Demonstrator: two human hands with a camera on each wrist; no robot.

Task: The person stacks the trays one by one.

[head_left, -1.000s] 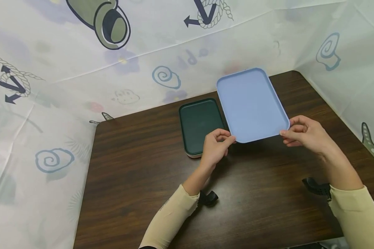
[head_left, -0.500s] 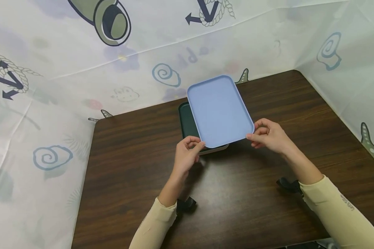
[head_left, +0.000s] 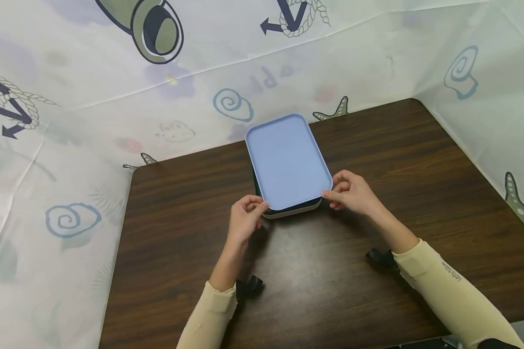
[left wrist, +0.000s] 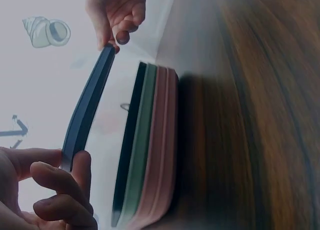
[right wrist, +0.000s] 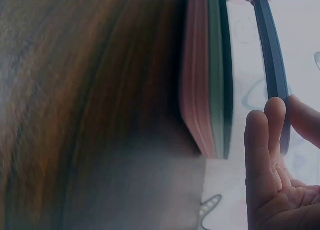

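A light blue rectangular tray (head_left: 288, 162) is held up between both hands, over a stack of trays (head_left: 294, 210) on the table. My left hand (head_left: 243, 218) pinches its near left corner between thumb and fingers. At the near right corner, my right hand (head_left: 351, 193) pinches it the same way. Both wrist views show a gap between the held tray (left wrist: 87, 107) and the stack. The stack has a dark green tray (left wrist: 131, 145) on top, a lighter green one (left wrist: 141, 140) beneath, and pink ones (right wrist: 196, 74) at the bottom. From the head view the blue tray hides most of the stack.
The dark wood-grain table (head_left: 179, 232) extends around the stack on all sides. A printed white cloth (head_left: 179, 97) hangs behind the table and along its sides. Black wrist straps with mounts (head_left: 250, 287) sit at both sleeve cuffs.
Both hands have carried the blue tray left and lower, from the right of the stack to over it. The dark green tray, visible before, is now mostly covered. Both grips look unchanged.
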